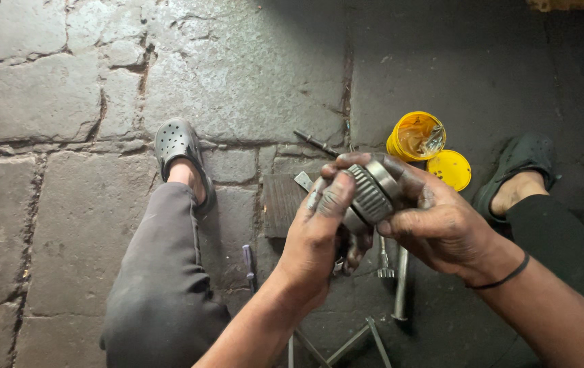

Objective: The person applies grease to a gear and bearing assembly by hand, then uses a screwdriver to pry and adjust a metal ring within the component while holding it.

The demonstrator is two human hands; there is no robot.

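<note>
The gear [371, 193] between both hands is bare steel, dull grey with finely ridged teeth and a greasy sheen. Just beyond it, the yellow tub [415, 136] and its lid [449, 169] are glossy plastic. The floor [67, 88] around the gear is rough, matt stone; the clogs [177, 144] are matt rubber.

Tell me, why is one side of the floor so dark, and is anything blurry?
Head view: the stone floor on the left is brightly lit; the right side lies in shadow. The metal gear part glints and looks sharp, held by the left hand and right hand; nothing looks blurred.
</note>
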